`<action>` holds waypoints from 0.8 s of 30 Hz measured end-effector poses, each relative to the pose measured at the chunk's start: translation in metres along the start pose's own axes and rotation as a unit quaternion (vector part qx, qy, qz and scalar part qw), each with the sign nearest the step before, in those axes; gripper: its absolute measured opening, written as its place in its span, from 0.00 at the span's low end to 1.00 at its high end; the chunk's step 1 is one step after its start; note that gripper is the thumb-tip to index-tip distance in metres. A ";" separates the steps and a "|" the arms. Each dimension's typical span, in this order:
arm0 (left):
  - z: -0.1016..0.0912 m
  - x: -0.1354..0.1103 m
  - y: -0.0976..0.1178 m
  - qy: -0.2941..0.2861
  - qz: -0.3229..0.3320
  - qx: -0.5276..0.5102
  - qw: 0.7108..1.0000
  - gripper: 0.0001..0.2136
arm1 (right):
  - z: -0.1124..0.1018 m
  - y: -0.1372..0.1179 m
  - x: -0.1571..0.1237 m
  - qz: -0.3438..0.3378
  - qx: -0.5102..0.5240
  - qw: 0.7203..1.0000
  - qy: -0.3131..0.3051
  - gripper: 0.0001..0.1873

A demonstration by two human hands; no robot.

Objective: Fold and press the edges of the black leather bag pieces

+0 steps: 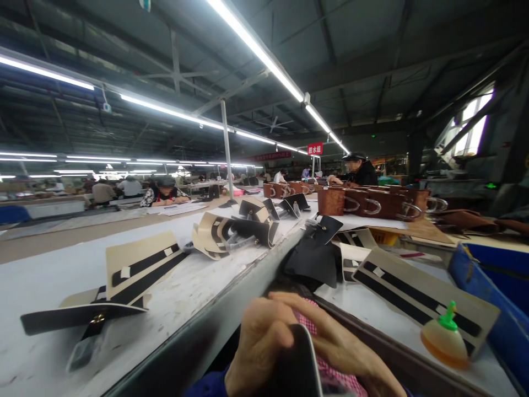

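Note:
A black leather panel (294, 364) with a pale cut edge stands up close to me at the bottom centre. My left hand (262, 336) is closed on its upper left side, thumb bent against the black face. From the right, my right hand (336, 339) reaches round the far side of the panel, its long fingers meeting the left hand at the top. Both hands grip the panel; some fingertips are hidden behind it. Pink checked cloth (308, 317) shows between the hands. Just beyond lies another dark leather piece (312, 259) on the bench edge.
Left, a white-covered table (173, 298) carries several beige-backed panels (140, 264) with black strips. On the right are a large beige panel (421, 286), a glue bottle (446, 336) with a green nozzle and a blue bin (491, 292). Brown bag pieces (372, 201) stand behind; a co-worker (361, 171) is beyond.

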State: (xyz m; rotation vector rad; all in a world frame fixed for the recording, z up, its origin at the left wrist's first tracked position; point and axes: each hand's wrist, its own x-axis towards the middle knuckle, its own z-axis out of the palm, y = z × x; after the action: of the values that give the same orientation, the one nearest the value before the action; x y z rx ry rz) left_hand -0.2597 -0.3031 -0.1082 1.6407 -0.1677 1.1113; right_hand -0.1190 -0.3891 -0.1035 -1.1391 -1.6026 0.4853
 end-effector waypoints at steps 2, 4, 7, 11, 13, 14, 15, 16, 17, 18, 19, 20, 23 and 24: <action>0.004 0.006 -0.003 0.027 0.012 -0.041 0.999 0.31 | 0.008 0.007 0.004 -0.003 0.031 0.999 -0.024 0.11; 0.003 0.008 -0.001 0.046 0.015 -0.066 0.997 0.28 | 0.012 0.013 0.004 -0.004 0.051 0.999 -0.017 0.11; -0.011 -0.001 0.010 0.058 -0.005 -0.077 0.995 0.24 | 0.004 0.019 -0.003 0.016 0.019 0.999 0.028 0.19; -0.043 -0.027 0.027 0.036 -0.109 -0.114 0.987 0.40 | -0.018 0.014 -0.015 0.017 -0.171 0.983 0.066 0.17; -0.055 -0.039 0.031 -0.013 -0.171 -0.111 0.979 0.39 | -0.024 0.010 -0.018 0.011 -0.238 0.969 0.069 0.14; -0.060 -0.044 0.031 -0.029 -0.196 -0.077 0.977 0.38 | -0.025 0.009 -0.019 0.010 -0.255 0.964 0.069 0.13; -0.063 -0.047 0.030 -0.035 -0.207 -0.012 0.978 0.35 | -0.025 0.008 -0.020 0.011 -0.264 0.962 0.067 0.13; -0.065 -0.050 0.028 -0.027 -0.206 0.078 0.975 0.31 | -0.024 0.009 -0.020 0.014 -0.269 0.961 0.065 0.13; -0.065 -0.052 0.026 -0.012 -0.193 0.176 0.965 0.26 | -0.024 0.010 -0.021 0.019 -0.268 0.961 0.061 0.13; -0.065 -0.052 0.024 0.007 -0.173 0.265 0.948 0.20 | -0.023 0.011 -0.022 0.025 -0.265 0.962 0.054 0.13; -0.064 -0.052 0.022 0.022 -0.148 0.335 0.930 0.16 | -0.023 0.012 -0.022 0.034 -0.260 0.964 0.043 0.13; -0.062 -0.052 0.021 0.032 -0.130 0.379 0.916 0.12 | -0.023 0.013 -0.023 0.043 -0.253 0.966 0.029 0.13; -0.056 -0.050 0.018 0.062 -0.126 0.423 0.895 0.09 | -0.021 0.015 -0.023 0.056 -0.248 0.967 -0.001 0.05; -0.054 -0.050 0.018 0.070 -0.131 0.432 0.890 0.08 | -0.019 0.014 -0.023 0.048 -0.251 0.967 -0.006 0.03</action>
State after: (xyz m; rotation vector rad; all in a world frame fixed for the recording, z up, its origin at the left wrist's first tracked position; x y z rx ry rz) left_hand -0.3288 -0.2870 -0.1337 2.2490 0.7290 1.1535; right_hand -0.0963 -0.4062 -0.1196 -1.5970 -1.7389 0.1432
